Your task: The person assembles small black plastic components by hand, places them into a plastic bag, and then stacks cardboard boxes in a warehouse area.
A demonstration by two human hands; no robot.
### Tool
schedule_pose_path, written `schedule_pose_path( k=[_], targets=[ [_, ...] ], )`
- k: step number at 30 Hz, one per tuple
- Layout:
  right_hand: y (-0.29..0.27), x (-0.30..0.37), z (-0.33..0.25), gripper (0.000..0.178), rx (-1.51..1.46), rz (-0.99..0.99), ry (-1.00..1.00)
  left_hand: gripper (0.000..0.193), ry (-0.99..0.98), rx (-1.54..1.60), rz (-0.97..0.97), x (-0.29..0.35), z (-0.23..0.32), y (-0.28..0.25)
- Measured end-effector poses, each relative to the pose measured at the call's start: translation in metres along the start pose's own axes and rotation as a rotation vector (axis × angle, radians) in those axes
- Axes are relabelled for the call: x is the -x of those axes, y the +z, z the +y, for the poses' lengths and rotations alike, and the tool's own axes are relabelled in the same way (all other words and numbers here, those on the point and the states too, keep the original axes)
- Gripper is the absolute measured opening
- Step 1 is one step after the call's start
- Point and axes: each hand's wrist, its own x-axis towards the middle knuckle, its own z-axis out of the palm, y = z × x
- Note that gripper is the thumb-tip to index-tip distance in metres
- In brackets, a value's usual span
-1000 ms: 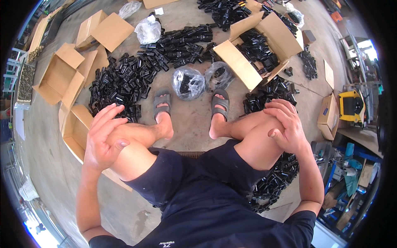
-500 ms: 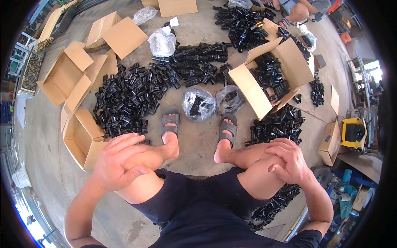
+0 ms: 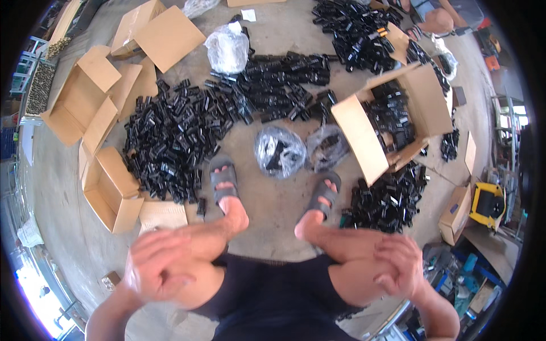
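Note:
My left hand (image 3: pixel 162 264) rests on my left knee, a little smeared by motion, with its fingers stretched out and no object in it. Over my right knee lies my right hand (image 3: pixel 398 264), its fingers apart and loosely bent, also without an object. Beyond the left knee spreads a large pile of short black plastic parts (image 3: pixel 173 139). Another heap of black parts (image 3: pixel 387 199) lies beyond the right knee. Between and ahead of my sandalled feet sit two clear plastic bags, one nearer the middle (image 3: pixel 278 150) and one beside it (image 3: pixel 328 149), with dark pieces inside.
An open carton (image 3: pixel 359 136) holding black parts stands tilted at the right. Empty open cartons (image 3: pixel 79 116) line the left. More black parts (image 3: pixel 290 79) lie farther ahead, near a bundled plastic bag (image 3: pixel 227 50). Another person (image 3: pixel 441 23) is at the far right, near a yellow-framed object (image 3: pixel 488 203).
The view has shifted: my knees and hands sit lower in the picture, and the right-hand carton and bags appear farther right. Both hands stay on the knees.

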Motion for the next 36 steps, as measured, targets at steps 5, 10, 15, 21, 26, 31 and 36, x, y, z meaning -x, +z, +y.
schedule_pose_path(
  k=[5, 10, 15, 21, 26, 31, 36],
  targets=[
    [-0.013, -0.028, 0.008, 0.05, -0.024, -0.113, 0.019, 0.04, -0.075, 0.09, -0.133, -0.018, -0.017, 0.002],
    [-0.028, -0.075, 0.028, 0.039, -0.193, -0.12, 0.02, 0.035, -0.144, 0.175, -0.252, -0.029, -0.049, -0.013],
    [-0.031, -0.116, 0.059, 0.035, -0.213, -0.161, -0.01, 0.027, -0.127, 0.14, -0.205, -0.079, -0.056, 0.0],
    [-0.055, -0.141, 0.077, 0.038, -0.352, -0.267, 0.062, 0.022, -0.142, 0.166, -0.326, -0.142, -0.044, -0.022],
    [-0.043, -0.13, 0.073, 0.035, -0.385, -0.323, 0.083, 0.044, -0.493, 0.465, -0.691, -0.181, -0.069, 0.007],
    [-0.042, -0.117, 0.049, 0.033, -0.411, -0.328, 0.187, 0.066, -0.617, 0.148, -0.236, -0.312, -0.201, 0.126],
    [-0.039, -0.128, 0.012, 0.03, -0.41, -0.328, 0.225, 0.078, -0.834, 0.113, -0.044, -0.434, -0.292, 0.145]
  ],
)
